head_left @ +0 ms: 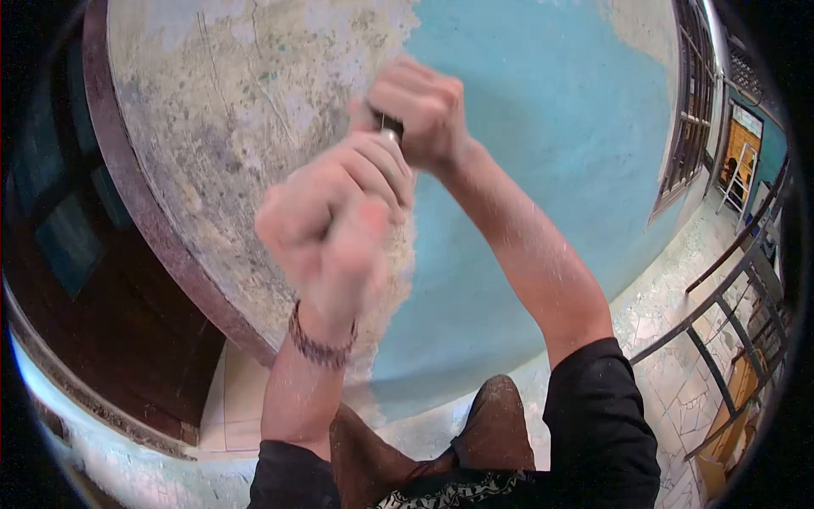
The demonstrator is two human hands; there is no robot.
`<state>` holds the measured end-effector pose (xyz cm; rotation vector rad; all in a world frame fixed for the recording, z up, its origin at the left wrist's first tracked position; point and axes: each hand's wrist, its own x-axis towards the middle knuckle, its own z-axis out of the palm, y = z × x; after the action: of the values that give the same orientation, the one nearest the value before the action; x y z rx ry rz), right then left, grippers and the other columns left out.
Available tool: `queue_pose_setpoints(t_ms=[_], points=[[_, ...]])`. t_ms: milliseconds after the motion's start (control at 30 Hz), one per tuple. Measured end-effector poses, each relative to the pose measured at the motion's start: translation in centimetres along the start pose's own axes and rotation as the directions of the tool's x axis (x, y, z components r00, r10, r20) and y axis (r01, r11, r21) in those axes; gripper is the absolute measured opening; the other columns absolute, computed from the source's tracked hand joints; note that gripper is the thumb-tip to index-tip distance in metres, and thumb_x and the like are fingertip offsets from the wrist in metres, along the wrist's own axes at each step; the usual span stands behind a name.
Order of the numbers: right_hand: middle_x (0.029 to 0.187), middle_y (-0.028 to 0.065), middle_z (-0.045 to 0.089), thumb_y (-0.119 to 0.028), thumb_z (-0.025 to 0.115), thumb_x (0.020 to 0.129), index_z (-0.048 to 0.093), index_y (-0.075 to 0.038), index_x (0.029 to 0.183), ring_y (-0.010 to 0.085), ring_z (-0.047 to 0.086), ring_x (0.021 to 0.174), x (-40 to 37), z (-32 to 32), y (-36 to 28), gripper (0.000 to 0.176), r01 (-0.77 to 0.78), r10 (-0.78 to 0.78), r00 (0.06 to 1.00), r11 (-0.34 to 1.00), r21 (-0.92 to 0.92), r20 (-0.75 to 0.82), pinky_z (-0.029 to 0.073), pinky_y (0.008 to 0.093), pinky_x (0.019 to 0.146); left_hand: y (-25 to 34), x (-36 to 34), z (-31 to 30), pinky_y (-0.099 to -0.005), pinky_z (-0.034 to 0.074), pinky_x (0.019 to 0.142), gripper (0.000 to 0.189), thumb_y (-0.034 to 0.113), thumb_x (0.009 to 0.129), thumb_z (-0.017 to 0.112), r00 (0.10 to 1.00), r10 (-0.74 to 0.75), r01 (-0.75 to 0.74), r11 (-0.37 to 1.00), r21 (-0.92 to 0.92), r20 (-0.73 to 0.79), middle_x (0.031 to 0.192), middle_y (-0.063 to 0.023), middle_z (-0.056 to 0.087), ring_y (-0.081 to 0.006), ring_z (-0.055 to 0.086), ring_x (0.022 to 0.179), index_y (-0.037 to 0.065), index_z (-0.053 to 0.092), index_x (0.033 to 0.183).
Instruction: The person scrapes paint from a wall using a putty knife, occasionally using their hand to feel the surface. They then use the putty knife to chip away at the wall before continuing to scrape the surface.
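Both hands are closed around a hand tool (389, 129) with a dark handle and a shiny metal part, seen only in the gap between the fists. My right hand (420, 109) wraps the dark end, higher up in the head view. Just below it, my left hand (335, 199), slightly blurred, grips the tool's nearer part, with a braided bracelet (320, 341) on that wrist. The tool's working end is hidden. Behind the fists stands a wall, with rough, stained bare plaster (212, 102) on the left and light blue paint (543, 110) on the right, meeting at a ragged edge.
A dark wooden door (127, 348) with a reddish-brown frame (140, 182) is at the left. On the right are a barred window (688, 110), a metal railing (721, 365) and a white ladder (740, 178) farther off. My knees (496, 416) are close to the wall's foot.
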<state>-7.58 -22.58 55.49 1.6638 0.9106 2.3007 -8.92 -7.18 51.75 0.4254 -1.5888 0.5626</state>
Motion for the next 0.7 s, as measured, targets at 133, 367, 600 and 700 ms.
queue_pose_setpoints(t_ms=[133,367,600,700], points=[[0.061,0.0071,0.050,0.002,0.069,0.062,0.041,-0.005,0.058,0.0239,0.055,0.059,0.1,0.2,-0.2,0.029,0.035,-0.030,0.999,0.990,0.135,-0.033,0.048,0.0315,0.051,0.0,-0.8,1.3,-0.0314,0.039,0.050,0.025,0.001,0.076,0.057,0.993,0.066,-0.069,0.997,0.031,0.098,0.057,-0.0079,0.048,-0.0190,0.046,0.052,0.002,0.039,0.057],[0.061,0.0069,0.050,0.001,0.069,0.063,0.042,-0.006,0.057,0.0231,0.054,0.058,0.0,0.2,1.1,0.029,0.021,-0.021,1.000,1.000,0.008,0.002,0.047,0.0316,0.050,-1.8,-1.6,-0.2,-0.0324,0.043,0.054,0.021,-0.006,0.073,0.053,0.996,-0.082,0.077,0.988,0.132,0.033,0.060,-0.0088,0.049,-0.0204,0.049,0.056,0.001,0.040,0.059],[0.061,0.0066,0.049,0.001,0.069,0.065,0.040,-0.005,0.059,0.0227,0.054,0.057,-0.4,0.2,0.0,0.029,0.027,-0.026,1.000,0.989,0.146,-0.008,0.047,0.0310,0.050,0.3,-1.2,1.1,-0.0301,0.040,0.052,0.025,0.002,0.071,0.059,0.991,0.011,-0.024,0.995,0.099,0.134,0.058,-0.0075,0.047,-0.0197,0.048,0.055,0.002,0.038,0.057],[0.061,0.0067,0.049,0.002,0.068,0.064,0.040,-0.004,0.058,0.0226,0.055,0.058,-0.3,0.4,-0.5,0.029,0.018,-0.013,0.999,0.994,0.107,-0.050,0.047,0.0318,0.050,1.5,-1.4,1.1,-0.0313,0.042,0.054,0.024,0.000,0.071,0.057,0.997,0.018,-0.020,0.999,0.030,0.071,0.058,-0.0083,0.047,-0.0213,0.047,0.054,0.002,0.037,0.057]])
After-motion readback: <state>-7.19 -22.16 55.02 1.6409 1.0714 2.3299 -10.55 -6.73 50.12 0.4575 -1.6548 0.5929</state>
